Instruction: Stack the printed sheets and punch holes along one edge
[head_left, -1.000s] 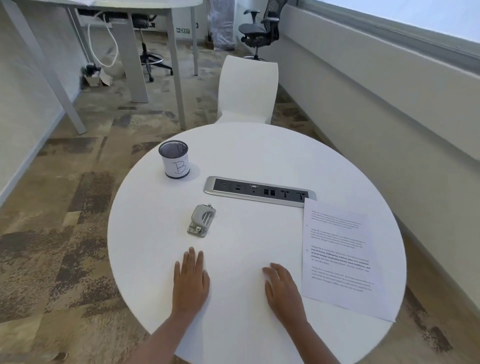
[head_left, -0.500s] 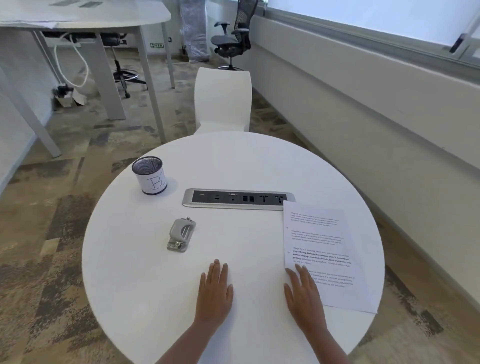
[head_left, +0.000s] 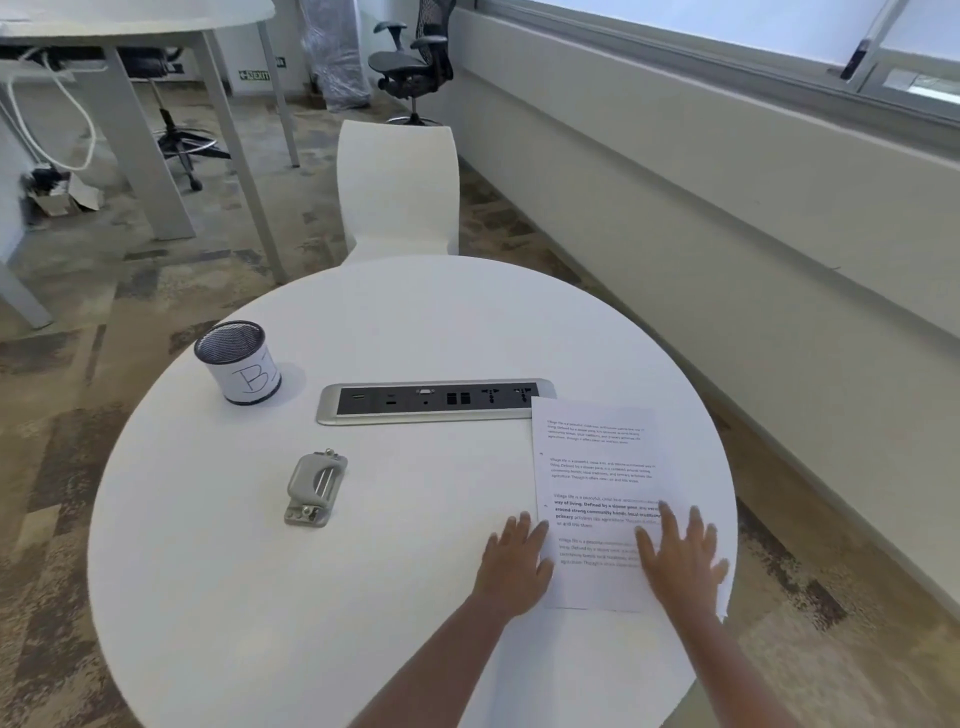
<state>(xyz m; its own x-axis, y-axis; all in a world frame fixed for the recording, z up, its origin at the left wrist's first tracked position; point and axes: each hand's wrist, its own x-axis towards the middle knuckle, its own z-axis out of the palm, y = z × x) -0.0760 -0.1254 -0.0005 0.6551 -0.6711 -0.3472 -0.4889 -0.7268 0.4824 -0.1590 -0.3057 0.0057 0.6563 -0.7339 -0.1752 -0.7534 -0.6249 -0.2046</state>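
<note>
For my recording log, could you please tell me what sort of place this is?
Probably an office: a round table with a built-in socket panel, a black swivel chair behind it, and a hole punch.

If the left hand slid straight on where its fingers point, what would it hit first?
Probably the sheets: the left hand has its fingertips at their left edge, angled slightly toward them.

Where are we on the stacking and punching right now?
Done: nothing visibly punched; the hole punch sits untouched, apart from the paper. In hand: the right hand lies flat on the printed sheets, the left hand touches their left edge. Left: squaring the stack, then punching.
</note>
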